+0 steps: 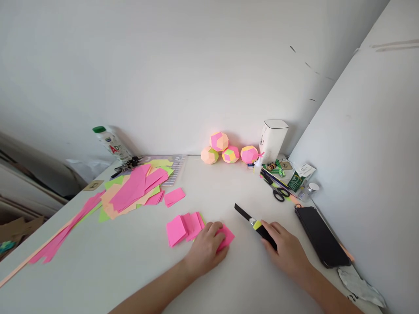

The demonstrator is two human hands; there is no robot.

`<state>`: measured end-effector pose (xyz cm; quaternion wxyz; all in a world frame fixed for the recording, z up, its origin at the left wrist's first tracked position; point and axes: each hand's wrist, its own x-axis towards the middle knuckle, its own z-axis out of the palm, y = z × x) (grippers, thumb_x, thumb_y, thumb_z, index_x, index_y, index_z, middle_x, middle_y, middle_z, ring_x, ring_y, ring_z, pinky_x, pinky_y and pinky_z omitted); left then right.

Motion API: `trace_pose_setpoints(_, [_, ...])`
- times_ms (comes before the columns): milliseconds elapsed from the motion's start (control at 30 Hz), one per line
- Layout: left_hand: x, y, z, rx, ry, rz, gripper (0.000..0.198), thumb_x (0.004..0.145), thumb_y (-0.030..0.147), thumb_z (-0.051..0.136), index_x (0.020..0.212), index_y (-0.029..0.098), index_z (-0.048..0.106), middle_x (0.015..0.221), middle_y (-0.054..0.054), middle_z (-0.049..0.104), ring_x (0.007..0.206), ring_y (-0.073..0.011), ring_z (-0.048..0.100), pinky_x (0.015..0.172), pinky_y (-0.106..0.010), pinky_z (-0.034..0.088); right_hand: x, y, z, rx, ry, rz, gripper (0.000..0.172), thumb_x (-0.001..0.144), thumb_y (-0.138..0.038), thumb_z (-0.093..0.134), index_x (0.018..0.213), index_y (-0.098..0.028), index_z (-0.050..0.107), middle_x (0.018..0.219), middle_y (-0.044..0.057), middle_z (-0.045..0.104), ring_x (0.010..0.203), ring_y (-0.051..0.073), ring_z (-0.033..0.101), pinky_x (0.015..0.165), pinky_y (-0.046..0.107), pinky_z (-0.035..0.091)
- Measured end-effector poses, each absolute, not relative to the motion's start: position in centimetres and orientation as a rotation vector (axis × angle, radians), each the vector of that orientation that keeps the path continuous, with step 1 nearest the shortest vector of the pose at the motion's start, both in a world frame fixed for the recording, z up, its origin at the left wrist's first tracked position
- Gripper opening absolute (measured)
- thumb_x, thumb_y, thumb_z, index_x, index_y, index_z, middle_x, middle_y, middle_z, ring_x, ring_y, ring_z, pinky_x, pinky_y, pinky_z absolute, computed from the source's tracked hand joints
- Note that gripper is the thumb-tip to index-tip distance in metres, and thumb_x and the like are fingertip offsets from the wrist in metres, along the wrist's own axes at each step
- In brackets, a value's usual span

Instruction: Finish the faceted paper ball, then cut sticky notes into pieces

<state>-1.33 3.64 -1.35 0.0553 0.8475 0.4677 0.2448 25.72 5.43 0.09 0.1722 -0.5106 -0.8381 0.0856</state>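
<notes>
A box cutter [258,226] with a black blade and a black and yellow handle is gripped in my right hand [288,248], its long blade out and aimed to the far left. My left hand [207,246] has its fingers curled over a pink paper piece [227,235] on the table, and its fingertips hide part of it. Just left of that hand lie overlapping stacks of pink paper squares [177,230], with a bit of green paper showing beneath. Farther back is one loose pink paper piece [174,197].
A heap of coloured paper sheets [131,189] and long strips [65,229] covers the left side. Paper balls [219,141] stand by the wall beside a white box [274,139]. Scissors [280,194], a jar [309,191] and a phone [322,235] line the right edge.
</notes>
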Motion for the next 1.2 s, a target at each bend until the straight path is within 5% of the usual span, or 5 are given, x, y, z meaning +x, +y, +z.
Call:
trace_pose_setpoints(200, [-1.1,4.4,-1.9,2.426,1.686,0.861,0.03,0.093,0.011,0.031,0.075,0.018,0.054,0.089,-0.008,0.053,0.06,-0.0135,0.054,0.05,-0.028,0.05,25.7,5.4,-0.2,-1.442,-2.403,0.195,0.041,0.093,-0.024,0.042,0.132,-0.015,0.052,0.096,0.008,0.064,0.077,0.02,0.064,0.058,0.029,0.051])
trace_pose_setpoints(333, [-2.5,4.4,0.6,2.452,1.345,0.614,0.028,0.08,0.006,0.041,0.097,0.017,0.06,0.127,-0.015,0.05,0.085,-0.0202,0.063,0.065,-0.034,0.058,25.7,5.4,-0.1,-1.441,-2.4,0.195,0.041,0.093,-0.023,0.042,0.132,-0.016,0.052,0.096,0.008,0.064,0.078,0.019,0.064,0.059,0.028,0.051])
trace_pose_setpoints(500, [-3.8,4.0,1.8,2.617,0.974,0.369,0.051,0.065,0.004,0.052,0.114,0.019,0.058,0.143,-0.011,0.043,0.132,-0.0338,0.038,0.104,-0.052,0.043,25.9,5.4,-0.3,-1.438,-2.416,0.206,0.042,0.093,-0.026,0.041,0.132,-0.015,0.051,0.097,0.009,0.064,0.081,0.021,0.065,0.059,0.029,0.052])
trace_pose_setpoints(767, [-1.2,5.3,-0.8,2.605,1.47,0.579,0.015,0.09,0.017,0.046,0.098,0.016,0.058,0.116,-0.014,0.058,0.107,-0.0302,0.054,0.087,-0.048,0.053,25.8,5.6,0.1,-1.522,-2.385,0.346,0.045,0.092,-0.028,0.038,0.134,-0.017,0.051,0.1,0.011,0.064,0.082,0.023,0.065,0.065,0.033,0.053])
trace_pose_setpoints(1200, [-1.6,6.7,-0.6,2.597,1.297,0.633,0.028,0.08,0.021,0.052,0.107,0.013,0.055,0.115,-0.017,0.055,0.108,-0.032,0.05,0.089,-0.051,0.051,29.5,7.0,4.6,-1.431,-2.446,1.131,0.046,0.084,-0.032,0.054,0.129,-0.027,0.059,0.121,0.007,0.064,0.111,0.026,0.059,0.096,0.039,0.045])
